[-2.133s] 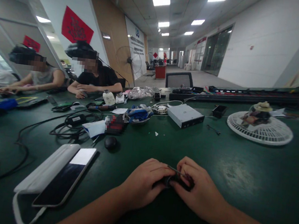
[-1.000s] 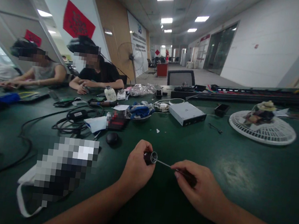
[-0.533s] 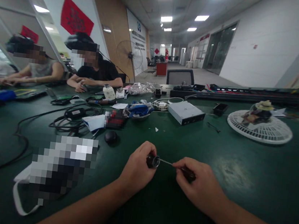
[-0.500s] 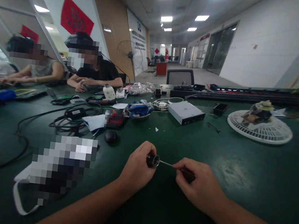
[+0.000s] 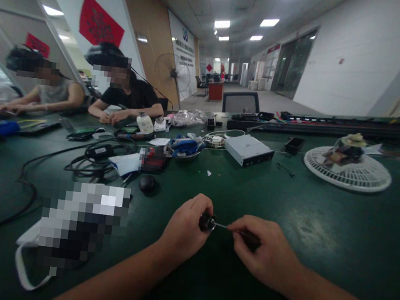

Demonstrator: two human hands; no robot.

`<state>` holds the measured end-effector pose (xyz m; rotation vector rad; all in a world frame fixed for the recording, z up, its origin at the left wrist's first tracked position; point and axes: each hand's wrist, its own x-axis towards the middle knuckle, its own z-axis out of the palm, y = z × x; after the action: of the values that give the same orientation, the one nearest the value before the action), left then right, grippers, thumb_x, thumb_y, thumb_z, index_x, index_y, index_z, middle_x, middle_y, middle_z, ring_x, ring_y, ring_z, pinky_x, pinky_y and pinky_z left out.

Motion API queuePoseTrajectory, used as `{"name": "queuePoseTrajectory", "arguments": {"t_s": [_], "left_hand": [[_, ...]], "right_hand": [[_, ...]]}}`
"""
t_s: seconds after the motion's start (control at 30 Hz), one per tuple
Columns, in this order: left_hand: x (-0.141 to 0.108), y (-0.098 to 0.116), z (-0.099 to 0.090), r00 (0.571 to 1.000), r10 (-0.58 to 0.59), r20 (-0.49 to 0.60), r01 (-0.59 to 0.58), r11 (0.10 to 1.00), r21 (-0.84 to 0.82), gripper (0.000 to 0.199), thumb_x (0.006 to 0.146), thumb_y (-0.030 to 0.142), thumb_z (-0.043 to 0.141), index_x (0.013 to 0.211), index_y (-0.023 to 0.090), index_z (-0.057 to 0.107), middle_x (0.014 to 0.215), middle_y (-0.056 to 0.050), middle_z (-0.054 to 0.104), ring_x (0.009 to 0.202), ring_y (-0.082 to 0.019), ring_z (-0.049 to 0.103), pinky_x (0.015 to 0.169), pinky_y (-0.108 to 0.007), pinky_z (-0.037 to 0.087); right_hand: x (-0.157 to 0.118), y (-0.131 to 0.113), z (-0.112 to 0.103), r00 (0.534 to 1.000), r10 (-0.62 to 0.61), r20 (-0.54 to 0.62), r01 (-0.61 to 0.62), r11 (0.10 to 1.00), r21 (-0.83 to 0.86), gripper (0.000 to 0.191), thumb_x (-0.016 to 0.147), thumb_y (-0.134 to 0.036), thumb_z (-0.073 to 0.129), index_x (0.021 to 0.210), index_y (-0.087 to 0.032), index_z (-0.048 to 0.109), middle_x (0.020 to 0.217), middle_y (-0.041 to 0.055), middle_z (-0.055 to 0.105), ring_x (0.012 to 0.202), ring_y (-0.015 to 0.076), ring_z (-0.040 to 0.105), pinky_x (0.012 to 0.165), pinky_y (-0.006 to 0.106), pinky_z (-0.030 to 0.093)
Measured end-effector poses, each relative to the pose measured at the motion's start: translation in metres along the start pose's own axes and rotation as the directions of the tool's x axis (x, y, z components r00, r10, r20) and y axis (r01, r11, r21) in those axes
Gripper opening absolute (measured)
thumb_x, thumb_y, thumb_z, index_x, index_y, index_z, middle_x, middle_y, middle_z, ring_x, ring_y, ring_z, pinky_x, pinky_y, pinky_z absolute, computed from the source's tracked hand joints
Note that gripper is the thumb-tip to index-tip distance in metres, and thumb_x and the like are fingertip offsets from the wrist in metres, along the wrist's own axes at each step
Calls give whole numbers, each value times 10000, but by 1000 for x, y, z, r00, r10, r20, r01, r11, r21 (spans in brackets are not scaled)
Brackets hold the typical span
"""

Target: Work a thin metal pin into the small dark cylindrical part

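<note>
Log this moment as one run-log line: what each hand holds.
left hand: small dark cylindrical part | right hand: dark-handled metal tool, shaft tip at the part | below hands: green workbench

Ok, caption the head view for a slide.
Left hand holds a small dark cylinder; right hand holds a thin screwdriver to it.

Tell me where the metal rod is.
In the head view, the metal rod runs between the left hand and right hand, over the green table.

Green work tabletop (image 5: pixel 322 223) crowded with electronics.
A silver drive enclosure (image 5: pixel 248 150), white fan guard (image 5: pixel 362 180) and coiled black cables (image 5: pixel 88 168) lie on it.
</note>
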<state>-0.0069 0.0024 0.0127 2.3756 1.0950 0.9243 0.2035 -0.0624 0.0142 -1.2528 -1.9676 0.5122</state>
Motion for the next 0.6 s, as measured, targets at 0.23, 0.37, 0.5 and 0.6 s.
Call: {"name": "queuePoseTrajectory", "arguments": {"t_s": [0.23, 0.37, 0.5, 0.6], "left_hand": [[1, 0, -1, 1000, 7, 13, -7, 1000, -12, 323, 761, -24, 588, 977, 217, 585, 1002, -4, 615, 944, -178, 588, 823, -330, 460], [1, -2, -1, 999, 31, 18, -31, 1000, 4, 359, 761, -33, 595, 1012, 223, 618, 1062, -16, 643, 983, -199, 597, 852, -362, 469], [0, -3, -1, 996, 77, 41, -78, 997, 15, 409, 774, -36, 598, 1066, 247, 640, 1108, -6, 669, 1039, -206, 600, 902, -381, 474], [-1, -2, -2, 995, 86, 51, -87, 996, 14, 422, 772, -30, 610, 1086, 249, 645, 1122, -9, 679, 1067, -214, 602, 929, -394, 479]], "right_hand": [[4, 0, -1, 991, 130, 41, -126, 989, -79, 133, 846, -176, 567, 903, -232, 673, 683, -39, 649, 597, 126, 607, 570, 272, 421], [2, 0, -2, 994, 96, 60, -97, 995, 12, 136, 861, -169, 545, 914, -222, 659, 680, -42, 638, 578, 110, 599, 558, 255, 424], [0, -1, -2, 992, 128, 2, -128, 991, 25, 134, 865, -193, 554, 900, -234, 677, 694, -41, 652, 585, 112, 606, 555, 254, 433], [1, -3, -2, 988, 146, -47, -145, 989, 22, 139, 873, -212, 554, 914, -239, 684, 695, -36, 645, 589, 118, 601, 555, 262, 435]]}}
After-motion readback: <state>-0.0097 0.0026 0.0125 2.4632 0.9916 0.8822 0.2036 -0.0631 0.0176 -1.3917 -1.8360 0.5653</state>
